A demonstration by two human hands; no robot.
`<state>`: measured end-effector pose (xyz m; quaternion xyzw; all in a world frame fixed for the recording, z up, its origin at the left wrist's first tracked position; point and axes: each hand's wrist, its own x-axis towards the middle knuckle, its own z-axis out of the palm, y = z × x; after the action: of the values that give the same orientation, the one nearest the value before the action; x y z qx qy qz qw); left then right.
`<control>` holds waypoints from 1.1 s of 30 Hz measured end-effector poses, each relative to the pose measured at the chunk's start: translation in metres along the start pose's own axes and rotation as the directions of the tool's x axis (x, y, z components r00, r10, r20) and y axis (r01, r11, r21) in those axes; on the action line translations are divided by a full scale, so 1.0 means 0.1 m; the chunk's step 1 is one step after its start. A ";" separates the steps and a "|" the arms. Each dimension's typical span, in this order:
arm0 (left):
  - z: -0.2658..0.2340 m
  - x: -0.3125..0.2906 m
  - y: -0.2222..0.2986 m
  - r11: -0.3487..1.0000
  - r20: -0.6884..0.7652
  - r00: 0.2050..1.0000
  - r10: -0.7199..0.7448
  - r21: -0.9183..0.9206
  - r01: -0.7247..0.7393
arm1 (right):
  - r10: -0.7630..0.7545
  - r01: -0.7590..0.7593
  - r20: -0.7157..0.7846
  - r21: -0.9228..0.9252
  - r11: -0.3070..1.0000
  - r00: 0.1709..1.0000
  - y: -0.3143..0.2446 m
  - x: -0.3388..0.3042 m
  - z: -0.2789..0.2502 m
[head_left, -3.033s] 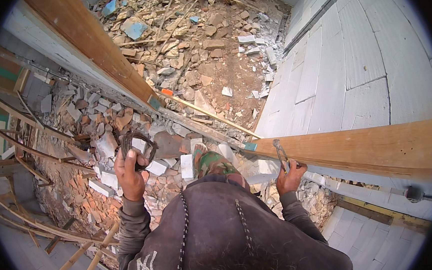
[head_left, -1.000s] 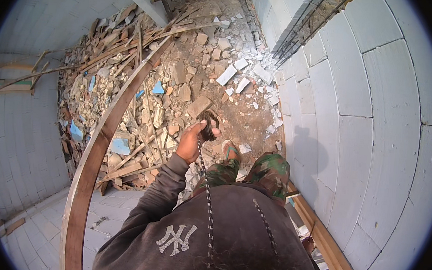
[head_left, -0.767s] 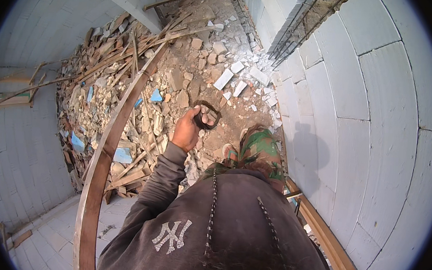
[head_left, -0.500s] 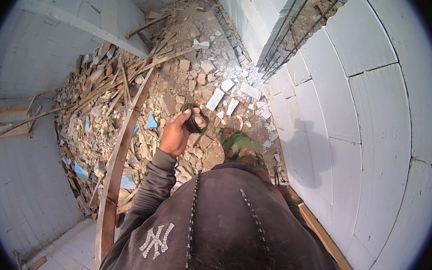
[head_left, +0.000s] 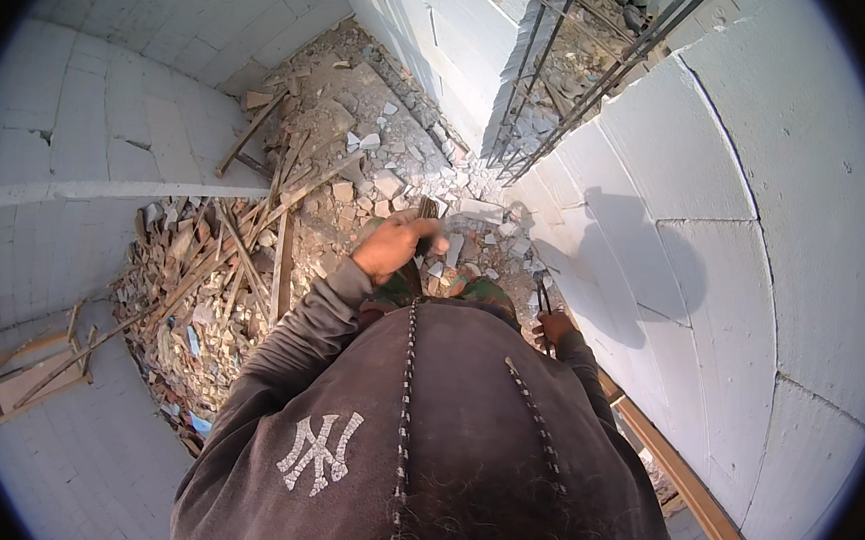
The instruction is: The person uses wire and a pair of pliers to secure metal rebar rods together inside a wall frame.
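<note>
My left hand (head_left: pixel 392 247) is in front of my chest, fingers closed round a small coil of dark wire (head_left: pixel 427 209), its upper end showing above the thumb. Lower on the right, beside the block wall, my right hand (head_left: pixel 555 327) grips a dark tool with two thin arms, which looks like pincers (head_left: pixel 543 294). Its fingers are partly hidden by the sleeve and the tool is small in view. Below both hands are my camouflage-trousered legs (head_left: pixel 481 291).
Broken bricks and block pieces (head_left: pixel 388 183) cover the ground ahead. Loose timber strips (head_left: pixel 258 188) lie on rubble to the left. Pale block walls (head_left: pixel 674 257) rise around me. Bare reinforcing bars (head_left: pixel 606 87) stand in a wall gap. A wooden beam (head_left: pixel 684 478) runs along the lower right.
My left hand has moved right and turned, the wire coil now seen edge-on. My right hand and its tool have come into view. The whole view has shifted, with the wall gap nearer the middle.
</note>
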<state>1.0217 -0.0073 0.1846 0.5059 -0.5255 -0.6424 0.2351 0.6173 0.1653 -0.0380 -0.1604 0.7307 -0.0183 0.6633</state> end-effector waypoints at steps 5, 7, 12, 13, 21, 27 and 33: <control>-0.24 0.93 0.17 0.960 0.358 0.897 -0.259 -0.005 0.279 | 0.050 -0.054 -0.030 -0.174 0.983 0.998 0.34 0.05 0.44; -0.25 1.30 0.23 0.978 0.492 0.846 -0.203 0.057 0.202 | 0.090 -0.098 -0.056 -0.151 0.984 0.994 0.40 0.02 0.75; -0.44 1.93 0.53 0.869 0.701 0.551 -0.453 0.208 0.449 | 0.202 -0.056 -0.241 0.504 0.862 0.949 0.34 -0.25 1.97; -0.49 2.01 0.60 0.864 0.731 0.497 -0.467 0.256 0.434 | 0.118 -0.011 -0.311 0.325 0.946 0.943 0.25 -0.26 2.28; -0.91 2.40 0.67 0.794 0.755 0.262 -0.601 0.529 0.299 | -0.125 0.085 -0.584 -0.095 0.992 0.802 -0.32 -0.09 4.53; -0.92 2.39 0.37 0.749 0.732 0.185 -0.656 0.601 0.280 | 0.449 0.085 -0.408 0.808 0.584 0.795 -0.58 0.08 5.31; -0.60 2.23 -0.06 0.713 0.700 0.159 -0.696 0.647 0.270 | 0.542 0.104 -0.382 0.875 0.473 0.749 -0.77 0.01 5.48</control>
<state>0.9929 -0.2174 0.0928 0.2305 -0.4753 -0.7336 -0.4275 1.1677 0.1936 -0.0859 0.3075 0.8096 -0.3368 0.3696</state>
